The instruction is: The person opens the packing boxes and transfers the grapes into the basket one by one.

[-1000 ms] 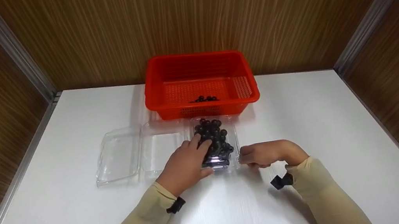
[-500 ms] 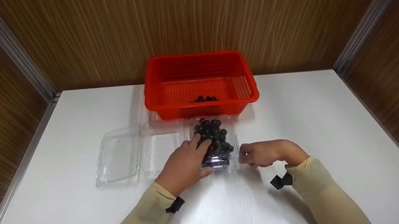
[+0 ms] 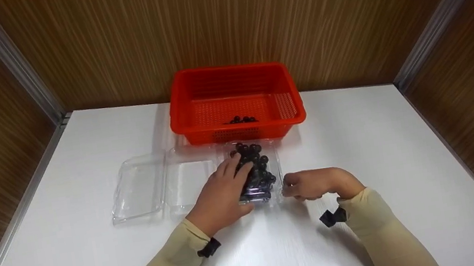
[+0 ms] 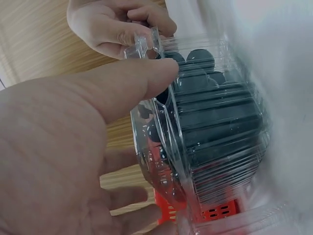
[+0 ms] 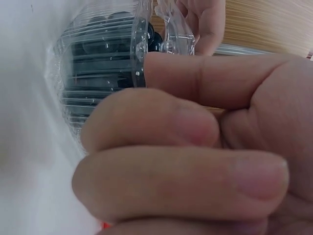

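A clear plastic clamshell box [image 3: 273, 160], filled with dark, round, grape-like fruit [image 3: 257, 167], lies on the white table with its lid down over the fruit. My left hand [image 3: 221, 197] rests on the lid from the left, fingers fairly straight and spread. In the left wrist view the thumb [image 4: 142, 81] lies along the box's rim. At the box's right front edge, my right hand [image 3: 315, 183] has its fingers curled and pinches the rim. The right wrist view shows these curled fingers [image 5: 161, 181] close up, covering part of the rim.
Left of the filled box an open clear clamshell lies flat, its two halves [image 3: 138, 190] side by side. Behind stands a red perforated basket [image 3: 236, 129] with more dark fruit [image 3: 242, 119] inside. Wood-grain panels [image 3: 219, 13] enclose the white table [image 3: 256, 261] at the back and sides.
The left fingertips have shifted slightly farther over the lid. The right hand stays at the box's right edge. The head view has tilted a little.
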Demonstrator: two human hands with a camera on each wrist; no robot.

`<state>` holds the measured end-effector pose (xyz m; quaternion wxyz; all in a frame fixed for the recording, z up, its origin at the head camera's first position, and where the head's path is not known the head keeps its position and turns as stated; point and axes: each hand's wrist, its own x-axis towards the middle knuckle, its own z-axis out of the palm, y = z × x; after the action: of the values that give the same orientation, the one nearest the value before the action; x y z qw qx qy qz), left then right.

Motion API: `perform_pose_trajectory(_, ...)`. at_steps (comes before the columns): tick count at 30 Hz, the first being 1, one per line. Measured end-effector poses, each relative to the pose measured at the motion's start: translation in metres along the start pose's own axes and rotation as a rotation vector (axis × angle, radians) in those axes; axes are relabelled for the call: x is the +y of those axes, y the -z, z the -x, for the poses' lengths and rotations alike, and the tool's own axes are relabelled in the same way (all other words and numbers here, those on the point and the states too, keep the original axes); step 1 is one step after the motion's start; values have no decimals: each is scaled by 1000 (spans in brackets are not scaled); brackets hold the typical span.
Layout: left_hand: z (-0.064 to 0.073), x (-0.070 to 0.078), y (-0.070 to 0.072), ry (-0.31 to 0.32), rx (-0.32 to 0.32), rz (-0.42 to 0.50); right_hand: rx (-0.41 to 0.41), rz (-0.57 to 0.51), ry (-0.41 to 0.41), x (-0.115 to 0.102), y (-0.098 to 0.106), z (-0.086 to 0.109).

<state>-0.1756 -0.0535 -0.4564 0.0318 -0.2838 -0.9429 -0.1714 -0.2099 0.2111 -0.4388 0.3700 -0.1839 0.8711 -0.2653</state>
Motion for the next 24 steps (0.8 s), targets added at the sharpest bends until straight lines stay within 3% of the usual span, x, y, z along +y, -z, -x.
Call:
perform_pose_trajectory(7, -2, 2, -4, -40, 25, -70, -9, -6, -10, 1, -1, -1)
perform_pose_trajectory(16, -1, 5, -4, -58, 11, -60, -21, -5, -10, -1, 0, -1)
perform_pose_trajectory(24, -1, 4, -3, -66, 41, -57, -27, -10, -15, -1, 0, -2)
